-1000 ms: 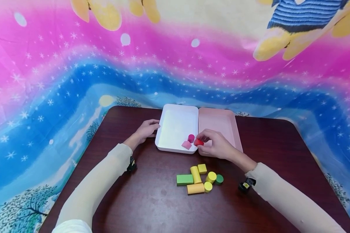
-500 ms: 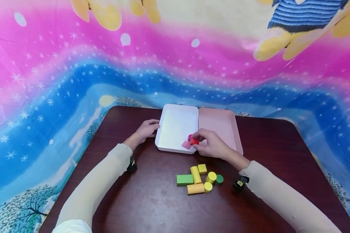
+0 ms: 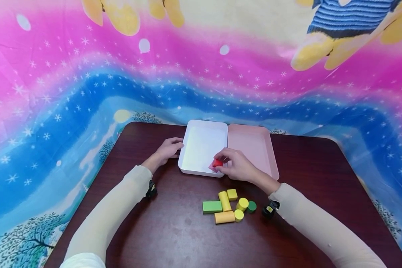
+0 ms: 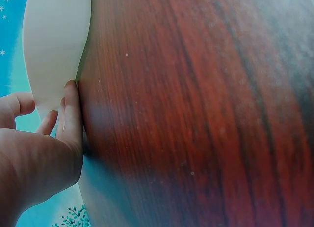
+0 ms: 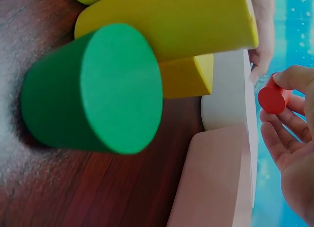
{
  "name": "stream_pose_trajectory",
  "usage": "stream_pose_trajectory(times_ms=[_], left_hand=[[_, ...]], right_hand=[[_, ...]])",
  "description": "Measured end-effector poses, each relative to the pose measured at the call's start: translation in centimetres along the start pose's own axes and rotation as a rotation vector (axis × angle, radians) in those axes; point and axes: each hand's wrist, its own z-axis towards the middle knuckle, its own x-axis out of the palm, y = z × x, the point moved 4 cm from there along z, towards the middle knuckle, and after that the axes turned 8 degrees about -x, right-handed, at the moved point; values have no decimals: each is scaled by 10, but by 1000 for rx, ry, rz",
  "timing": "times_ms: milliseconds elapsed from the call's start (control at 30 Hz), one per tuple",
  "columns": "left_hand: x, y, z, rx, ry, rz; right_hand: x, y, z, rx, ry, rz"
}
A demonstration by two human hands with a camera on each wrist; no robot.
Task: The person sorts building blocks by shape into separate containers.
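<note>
My right hand point(image 3: 238, 165) pinches a small red cylinder block point(image 3: 217, 163) between thumb and fingers, above the near right corner of the white tray point(image 3: 202, 143). In the right wrist view the red cylinder shows its round end, with the other fingers spread below it. Just under it a pink block point(image 3: 212, 168) lies in the tray, partly covered. The magenta block is hidden behind the hand. At the tray's left side my left hand point(image 3: 169, 149) rests its fingers against the outer wall; the left wrist view shows the fingers fairly straight along it.
A pink tray point(image 3: 249, 145) stands against the white tray's right side. Nearer on the dark table point(image 3: 174, 238) lie a light green block point(image 3: 212, 207), several yellow and orange blocks, including an orange cylinder point(image 3: 225, 217), and a dark green cylinder point(image 3: 251, 207). A patterned cloth hangs behind.
My right hand has carried the red cylinder left, from the white tray's right rim to over the pink block. The magenta block has become covered. My left hand has stayed put.
</note>
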Motion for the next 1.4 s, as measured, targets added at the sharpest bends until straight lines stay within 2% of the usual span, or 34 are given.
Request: stream_pose_trajectory(times_ms=[700, 1033, 1400], left_hand=[[0, 1, 1, -5, -3, 0], [0, 1, 1, -3, 2, -7], [-1, 2, 2, -7, 3, 7]], right_hand=[[14, -7, -1, -8, 41, -11], [16, -7, -2, 30, 74, -14], [19, -8, -3, 29, 86, -31]])
